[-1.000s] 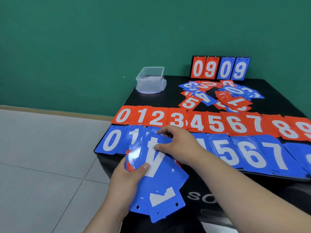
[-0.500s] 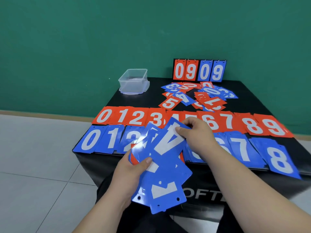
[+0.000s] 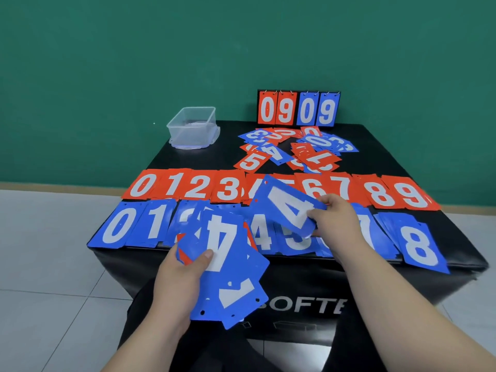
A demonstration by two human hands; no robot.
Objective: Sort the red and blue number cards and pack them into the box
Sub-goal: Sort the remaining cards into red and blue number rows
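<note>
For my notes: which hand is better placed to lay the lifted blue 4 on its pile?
Right. The right hand pinches the blue 4 card near the blue 4 pile; the left hand grips the card stack.

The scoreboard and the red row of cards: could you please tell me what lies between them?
In the head view, a loose heap of mixed red and blue cards lies on the table between the scoreboard and the red row.
</note>
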